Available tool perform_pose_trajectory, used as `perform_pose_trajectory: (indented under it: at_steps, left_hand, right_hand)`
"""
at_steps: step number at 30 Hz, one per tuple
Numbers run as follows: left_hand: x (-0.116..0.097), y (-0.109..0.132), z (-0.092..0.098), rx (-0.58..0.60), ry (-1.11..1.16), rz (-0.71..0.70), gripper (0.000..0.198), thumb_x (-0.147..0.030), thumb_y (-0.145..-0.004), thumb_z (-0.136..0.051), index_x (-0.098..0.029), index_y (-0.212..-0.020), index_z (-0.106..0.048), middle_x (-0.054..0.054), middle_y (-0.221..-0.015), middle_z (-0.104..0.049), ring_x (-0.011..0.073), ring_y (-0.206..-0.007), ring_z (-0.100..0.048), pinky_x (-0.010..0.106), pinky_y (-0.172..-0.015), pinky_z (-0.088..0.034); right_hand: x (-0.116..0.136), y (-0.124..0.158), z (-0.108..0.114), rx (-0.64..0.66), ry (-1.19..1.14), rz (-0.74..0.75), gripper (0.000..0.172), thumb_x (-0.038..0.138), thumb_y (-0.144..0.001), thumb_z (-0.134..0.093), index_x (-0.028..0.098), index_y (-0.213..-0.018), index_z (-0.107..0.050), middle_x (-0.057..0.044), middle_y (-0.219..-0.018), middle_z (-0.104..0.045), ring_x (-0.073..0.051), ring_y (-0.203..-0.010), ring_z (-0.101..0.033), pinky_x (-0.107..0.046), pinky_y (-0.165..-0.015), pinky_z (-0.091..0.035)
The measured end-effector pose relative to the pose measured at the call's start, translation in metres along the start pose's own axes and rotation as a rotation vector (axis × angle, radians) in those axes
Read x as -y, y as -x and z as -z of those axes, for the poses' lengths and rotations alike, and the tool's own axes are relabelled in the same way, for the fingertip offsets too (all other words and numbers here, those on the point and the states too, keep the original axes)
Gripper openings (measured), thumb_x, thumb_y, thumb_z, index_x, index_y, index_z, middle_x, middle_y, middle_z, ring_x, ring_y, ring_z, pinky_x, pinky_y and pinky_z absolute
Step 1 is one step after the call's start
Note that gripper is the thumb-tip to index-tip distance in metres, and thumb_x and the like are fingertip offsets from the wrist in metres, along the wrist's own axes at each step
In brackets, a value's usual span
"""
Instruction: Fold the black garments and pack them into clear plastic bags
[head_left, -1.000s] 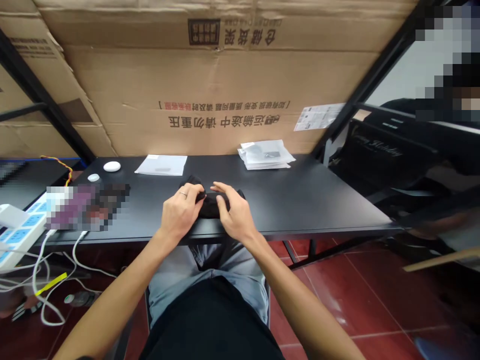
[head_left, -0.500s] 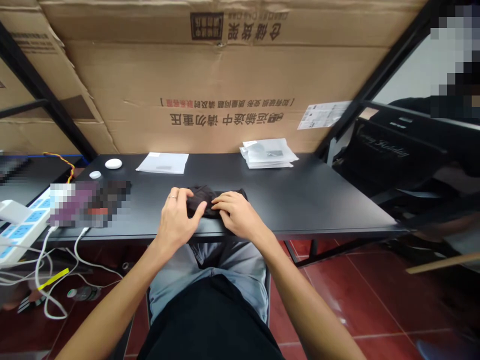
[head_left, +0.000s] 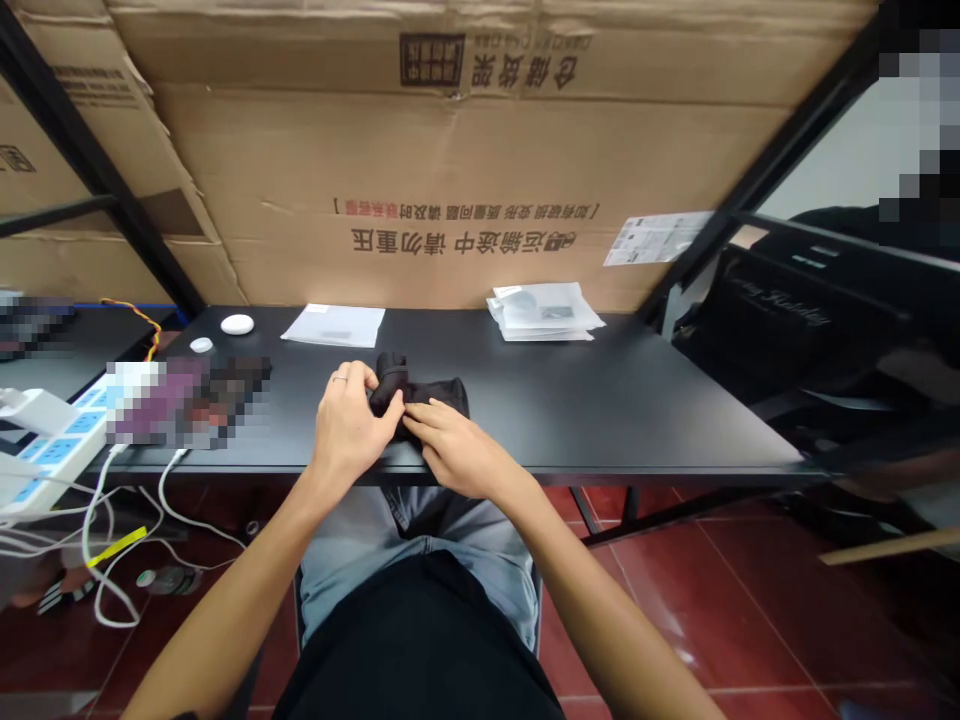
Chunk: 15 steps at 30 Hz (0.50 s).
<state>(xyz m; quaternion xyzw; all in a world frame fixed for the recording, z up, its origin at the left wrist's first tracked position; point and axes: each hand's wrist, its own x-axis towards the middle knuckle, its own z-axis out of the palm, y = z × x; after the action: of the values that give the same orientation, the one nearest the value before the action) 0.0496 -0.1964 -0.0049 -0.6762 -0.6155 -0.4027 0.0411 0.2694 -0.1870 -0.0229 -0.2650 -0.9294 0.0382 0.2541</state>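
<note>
A bundle of black cloth point(head_left: 437, 391) lies on the black table in front of me, close to its front edge. Its left end is rolled or folded into a thick upright lump, while the right part lies flatter. My left hand point(head_left: 351, 412), with a ring on one finger, is closed round the rolled end, thumb on the near side and fingers on the far side. Across the flatter part rests my right hand point(head_left: 454, 440), its fingers stretched out and its fingertips against the roll. What kind of cloth item this is I cannot make out.
White paper-like packets point(head_left: 335, 325) lie at the back, with a stack of clear bags point(head_left: 545, 311) to their right. A white oval case point(head_left: 238, 324) and a power strip point(head_left: 67, 440) with cables are on the left. Cardboard point(head_left: 450, 150) walls the back. A person sits at far right.
The cloth's left end has been turned up into a thicker roll. My right hand has shifted slightly left and nearer, and its fingers lie flatter on the cloth.
</note>
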Motion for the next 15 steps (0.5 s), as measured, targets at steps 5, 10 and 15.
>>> perform_pose_trajectory:
  at_steps: [5, 10, 15]
  left_hand:
    - [-0.025, -0.004, -0.013, 0.012, -0.030, -0.213, 0.029, -0.022, -0.098, -0.078, -0.028, -0.097, -0.049, 0.007, -0.104, -0.066, 0.0297, -0.102, -0.065, 0.043, -0.089, -0.056]
    - [-0.042, -0.001, -0.034, 0.133, -0.053, -0.325, 0.024, -0.016, -0.099, -0.078, -0.026, -0.102, -0.056, 0.008, -0.109, -0.068, 0.0305, -0.105, -0.065, 0.043, -0.091, -0.057]
    - [-0.038, 0.002, -0.037, 0.228, 0.094, -0.307, 0.032, -0.020, -0.094, -0.084, -0.026, -0.101, -0.054, 0.006, -0.112, -0.066, 0.0274, -0.105, -0.066, 0.042, -0.095, -0.059]
  right_hand:
    - [-0.017, 0.007, 0.006, -0.225, -0.023, -0.024, 0.024, 0.012, -0.102, -0.063, 0.023, -0.112, -0.082, -0.012, -0.123, -0.086, -0.031, -0.121, -0.079, -0.052, -0.112, -0.065]
    - [-0.039, 0.016, 0.028, -0.328, -0.113, -0.193, 0.032, 0.013, -0.099, -0.065, 0.025, -0.127, -0.076, -0.012, -0.140, -0.078, -0.027, -0.108, -0.080, -0.045, -0.102, -0.068]
    - [-0.045, 0.019, 0.037, -0.089, -0.172, -0.197, 0.043, 0.013, -0.099, -0.063, 0.027, -0.139, -0.073, -0.013, -0.160, -0.067, -0.029, -0.129, -0.078, -0.047, -0.111, -0.066]
